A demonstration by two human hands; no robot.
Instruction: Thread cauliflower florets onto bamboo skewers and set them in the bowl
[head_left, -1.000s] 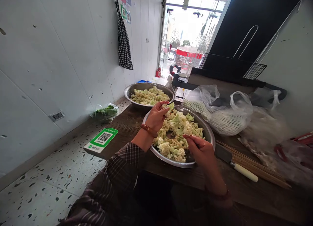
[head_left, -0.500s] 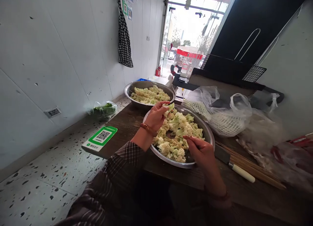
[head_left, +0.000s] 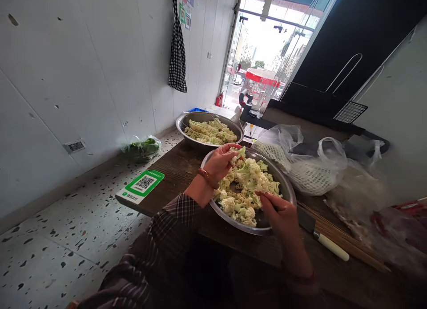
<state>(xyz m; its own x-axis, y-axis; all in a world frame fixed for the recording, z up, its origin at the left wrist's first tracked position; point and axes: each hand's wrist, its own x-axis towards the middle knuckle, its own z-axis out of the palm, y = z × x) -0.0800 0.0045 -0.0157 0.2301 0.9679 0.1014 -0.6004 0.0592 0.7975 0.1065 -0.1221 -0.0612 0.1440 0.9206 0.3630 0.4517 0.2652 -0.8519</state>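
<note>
The left hand (head_left: pixel 220 163) pinches a small floret (head_left: pixel 240 154) between thumb and fingertips, its green stem side partly showing, above the far-left part of the near basin (head_left: pixel 253 231). Holding it there probably means any crumbs would drop back onto the cauliflower (head_left: pixel 251 173) heaped inside. The right hand (head_left: pixel 282 211) is over the basin's right side, thumb and fingertips pressed together; the view is poor there, so I cannot tell whether something thin, perhaps a stick, lies between them. The basin sits on the dark wooden bench (head_left: pixel 175 160) close to the body, which seems to suit both hands working over it. Beyond it stands the far basin (head_left: pixel 182 131), with more cauliflower and thin sticks across it. To the right, a knife (head_left: pixel 333 247) lies beside a bundle of skewers (head_left: pixel 353 242), its pale handle angled towards the person, likely for easy reach. Plastic bags (head_left: pixel 312 173) rest behind them.
</note>
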